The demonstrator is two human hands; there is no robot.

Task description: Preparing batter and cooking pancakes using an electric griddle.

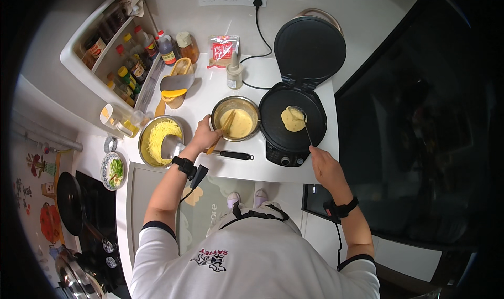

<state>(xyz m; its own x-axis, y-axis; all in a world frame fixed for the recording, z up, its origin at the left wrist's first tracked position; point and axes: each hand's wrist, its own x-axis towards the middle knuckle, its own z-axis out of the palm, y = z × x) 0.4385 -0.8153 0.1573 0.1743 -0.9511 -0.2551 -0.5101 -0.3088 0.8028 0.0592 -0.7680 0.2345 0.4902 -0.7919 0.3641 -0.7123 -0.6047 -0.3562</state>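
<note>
My left hand (204, 135) grips the left rim of a metal bowl (214, 109) of pale yellow batter (241, 124). Wooden chopsticks (228, 122) lean in that bowl, their ends passing by my thumb. In my right hand (326, 167) is the thin handle of a metal spoon (308, 132). The spoon's head rests on a small patch of batter (292, 119) on the black plate of an open electric griddle (273, 131). Beneath my left wrist lies a turner (236, 155), its metal blade over a second bowl (141, 147) of yellow shreds (159, 139).
A raised griddle lid (311, 48) stands behind the plate, and its power cord (260, 27) runs to a wall socket. Bottles crowd a shelf (98, 62) at left. A plate of chopped greens (115, 173) sits near the hob (102, 216). A squeeze bottle (234, 76) stands behind the batter.
</note>
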